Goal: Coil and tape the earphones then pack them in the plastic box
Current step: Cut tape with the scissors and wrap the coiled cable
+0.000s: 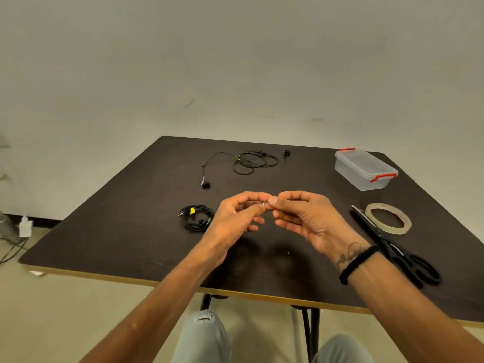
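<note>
From the head camera, the left hand [237, 216] and right hand [301, 216] meet fingertip to fingertip above the dark table [131, 231], fingers curled, pinching between them a small clear scrap that looks like a piece of tape [264, 204]. Just left of the left hand lies a coiled earphone set [197, 217] with a yellow tag; a loose earphone set [246, 162] sprawls beyond the hands. The closed plastic box [365, 169] sits far right of them, with tape roll [389, 218] and scissors [398, 247] beside the right hand.
</note>
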